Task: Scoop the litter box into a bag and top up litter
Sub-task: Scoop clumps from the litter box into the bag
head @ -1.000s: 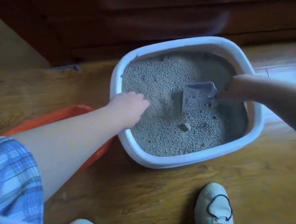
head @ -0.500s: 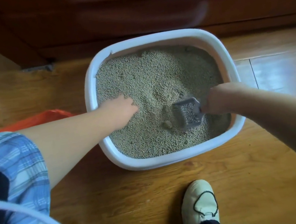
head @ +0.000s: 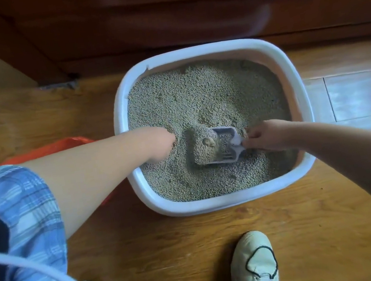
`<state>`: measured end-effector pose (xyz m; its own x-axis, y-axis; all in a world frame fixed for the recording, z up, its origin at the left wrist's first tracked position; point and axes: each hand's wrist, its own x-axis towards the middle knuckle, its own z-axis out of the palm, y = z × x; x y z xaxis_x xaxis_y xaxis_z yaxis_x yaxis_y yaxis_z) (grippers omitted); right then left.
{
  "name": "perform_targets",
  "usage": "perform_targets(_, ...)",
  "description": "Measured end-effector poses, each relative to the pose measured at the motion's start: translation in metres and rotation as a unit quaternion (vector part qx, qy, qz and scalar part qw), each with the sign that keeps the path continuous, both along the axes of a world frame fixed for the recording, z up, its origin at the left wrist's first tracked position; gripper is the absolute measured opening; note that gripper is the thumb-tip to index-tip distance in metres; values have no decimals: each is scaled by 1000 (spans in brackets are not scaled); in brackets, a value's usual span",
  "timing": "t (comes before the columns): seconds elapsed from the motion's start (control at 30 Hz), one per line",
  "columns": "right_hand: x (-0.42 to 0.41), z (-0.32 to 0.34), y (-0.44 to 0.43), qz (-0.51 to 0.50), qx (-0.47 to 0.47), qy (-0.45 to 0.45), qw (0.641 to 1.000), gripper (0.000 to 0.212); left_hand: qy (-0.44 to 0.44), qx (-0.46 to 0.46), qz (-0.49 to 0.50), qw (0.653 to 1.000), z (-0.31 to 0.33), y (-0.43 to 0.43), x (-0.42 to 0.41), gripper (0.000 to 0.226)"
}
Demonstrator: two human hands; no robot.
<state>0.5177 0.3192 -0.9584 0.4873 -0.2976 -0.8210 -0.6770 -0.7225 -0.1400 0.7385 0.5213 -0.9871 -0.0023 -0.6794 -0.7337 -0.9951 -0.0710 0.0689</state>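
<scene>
A wooden floor [head: 196, 248] carried a white litter box [head: 225, 200] set before dark wood furniture [head: 182, 7]. Grey-tan litter [head: 196, 94] filled the box. An orange bag [head: 59, 147] lay on the floor just left of the box, partly hidden by the left forearm. The left hand [head: 158, 144] rested in the litter, its grip not discernible. The right hand [head: 266, 136] had its grip clamped on the handle of a grey scoop [head: 226, 143], which held a heap of litter with a clump [head: 208, 141].
</scene>
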Motion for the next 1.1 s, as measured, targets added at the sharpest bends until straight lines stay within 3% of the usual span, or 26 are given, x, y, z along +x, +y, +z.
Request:
perform_targets(0.27,-11,8,-19,-76,-84,-103,988,50,32,-48,81,995,15,-25,15,12)
perform_targets(0.6,-5,12,-23,-114,-121,-108,980,53,49,-129,78,987,22,-19,14,20)
perform_targets(0.93,7,16,-8,-139,-107,-97,980,57,69,-126,88,986,26,-17,13,21)
perform_targets(1.1,12,20,1,-134,-93,-93,982,54,56,-83,70,993,24,-7,9,23)
